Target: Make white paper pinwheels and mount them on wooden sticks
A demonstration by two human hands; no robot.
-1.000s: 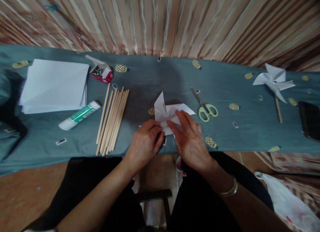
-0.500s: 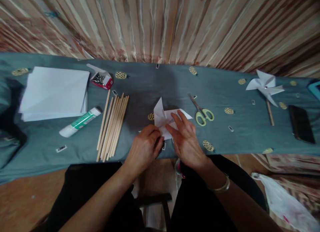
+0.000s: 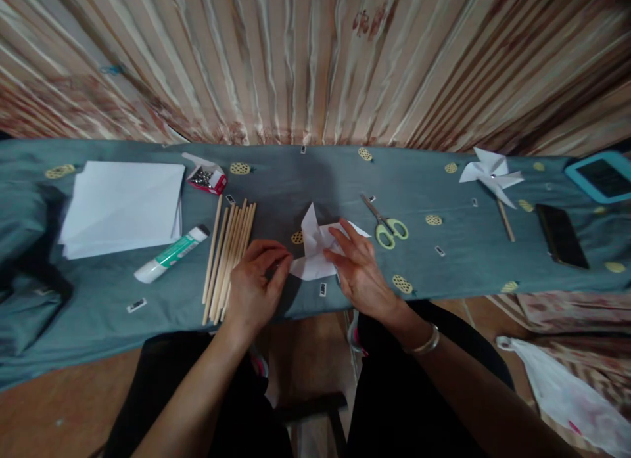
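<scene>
A white paper pinwheel (image 3: pixel 314 266), its blades partly folded in, lies near the front edge of the cloth-covered table. My right hand (image 3: pixel 359 271) rests on its right side, the fingers bent and pressing the folds at its centre. Just left of the paper is my left hand (image 3: pixel 257 282), thumb and forefinger brought together in a pinch near the lower left tip. Whatever sits between those fingertips, if anything, is too small to make out. The right part of the pinwheel is hidden under my right hand.
Left of my hands lie wooden sticks (image 3: pixel 227 261), a glue stick (image 3: pixel 170 254), a stack of white paper (image 3: pixel 125 208) and an opened box of metal pins (image 3: pixel 208 179). To the right are green-handled scissors (image 3: pixel 389 229), a finished pinwheel (image 3: pixel 491 175), a phone (image 3: pixel 562 236) and a blue-framed device (image 3: pixel 604 177).
My left hand has come off the pinwheel and moved left, its fingers pinched. The right hand stays on the paper. The whole view has shifted slightly.
</scene>
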